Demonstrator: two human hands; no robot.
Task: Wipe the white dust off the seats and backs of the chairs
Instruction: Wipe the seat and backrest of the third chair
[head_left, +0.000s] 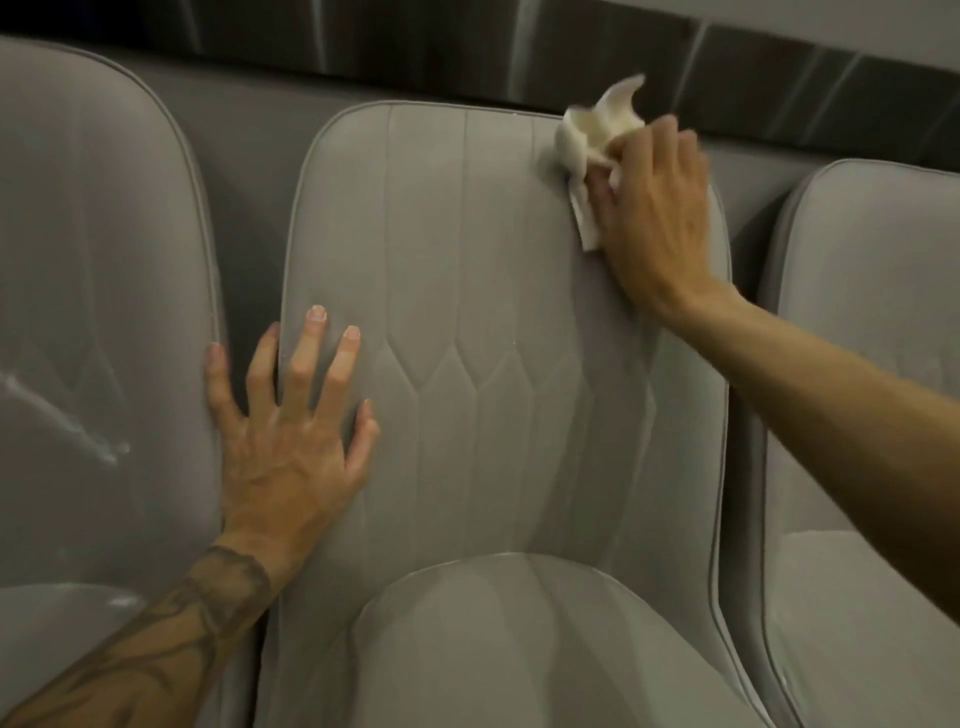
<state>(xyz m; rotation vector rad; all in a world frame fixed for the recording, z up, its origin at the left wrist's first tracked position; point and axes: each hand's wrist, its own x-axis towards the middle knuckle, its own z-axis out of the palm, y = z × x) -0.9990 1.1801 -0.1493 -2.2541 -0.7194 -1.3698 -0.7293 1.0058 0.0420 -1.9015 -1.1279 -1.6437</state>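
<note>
the tattooed left forearm (156, 639) comes in from the bottom left corner, nearest the lens. above it stands the left chair (93, 234), its grey back marked low down with white dust streaks (67, 415). the left hand (291, 447) lies flat, fingers straight and spread, pressed on the left edge of the middle chair's back (493, 312). its little finger reaches across the gap toward the left chair's edge, and it holds nothing. the middle chair's seat (519, 649) fills the bottom centre, with a paler line along its rear rim. at the top right corner of the middle chair's back, the right hand (654, 218) grips a crumpled white wipe (592, 140) and holds it against the upholstery. the wipe is blurred, so it may be cloth or paper. part of it sticks up past the top edge of the back. the right chair (872, 364) stands just beside the middle one, whitish on its seat. a dark wall (467, 47) runs behind all three.
</note>
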